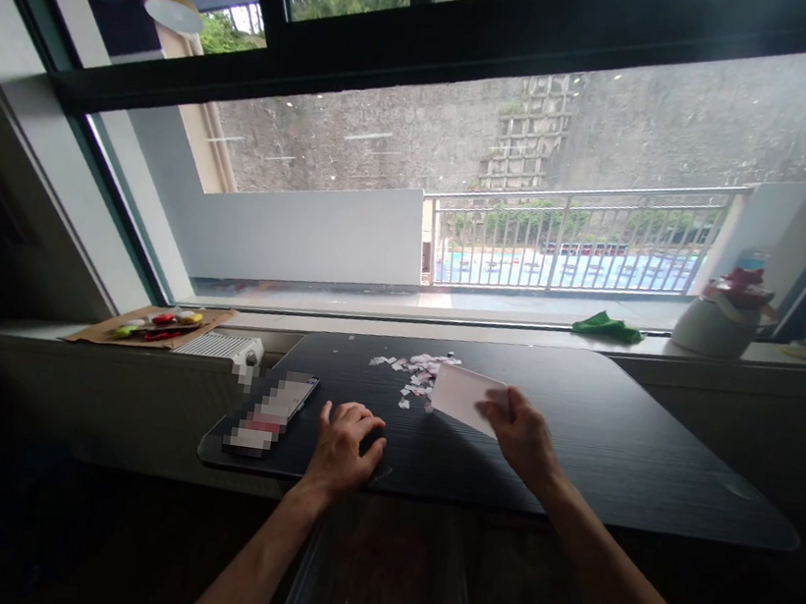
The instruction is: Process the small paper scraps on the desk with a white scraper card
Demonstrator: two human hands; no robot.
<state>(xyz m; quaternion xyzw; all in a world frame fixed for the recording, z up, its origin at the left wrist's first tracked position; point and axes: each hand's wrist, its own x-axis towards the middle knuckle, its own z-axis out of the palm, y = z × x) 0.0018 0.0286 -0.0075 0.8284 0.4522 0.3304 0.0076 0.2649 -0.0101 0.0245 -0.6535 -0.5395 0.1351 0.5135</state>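
A white sheet of card or stiff paper (463, 396) is pinched at its right edge by my right hand (520, 434), tilted above the dark table. Its left edge is beside a scatter of small torn or cut paper scraps (419, 374), and it may hide some of them. My left hand (346, 443) rests near the table's front edge with its fingers bent and spread apart, and I see nothing held in it. To its left lies a phone or similar flat device (276, 414), its face blurred out.
The black table (622, 440) stands against a windowsill. On the sill at right are a green cloth (606, 327) and a pale jug-like container (716, 323). At left, a brown cardboard piece (113, 328) with colourful items lies beside a white grooved panel (215, 346).
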